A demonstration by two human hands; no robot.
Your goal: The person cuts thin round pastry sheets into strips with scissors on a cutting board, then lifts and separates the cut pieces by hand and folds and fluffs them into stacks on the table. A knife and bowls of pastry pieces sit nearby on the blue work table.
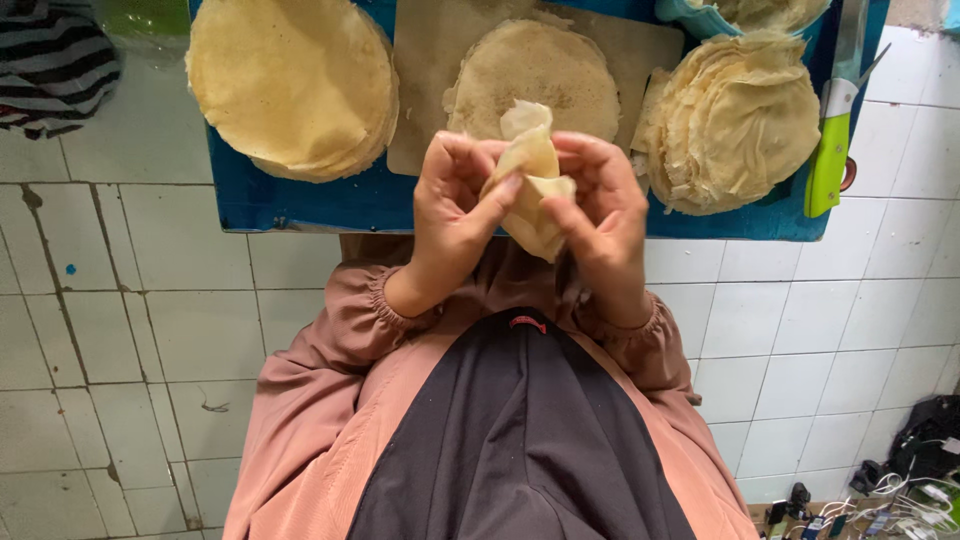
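Observation:
Both my hands hold one thin, pale dough wrapper (530,185), folded into a small pocket, just above the near edge of a blue tray (300,208). My left hand (455,205) pinches its left side with thumb and fingers. My right hand (605,215) grips its right side. Behind the hands a single round wrapper (560,75) lies flat on a brown board (425,90).
A neat stack of round wrappers (295,80) sits on the tray's left, a looser stack (735,120) on its right. A green-handled knife (830,150) lies at the tray's right edge, a teal bowl (690,14) behind. Striped cloth (50,60) lies top left; cables (900,490) on the tiled floor, bottom right.

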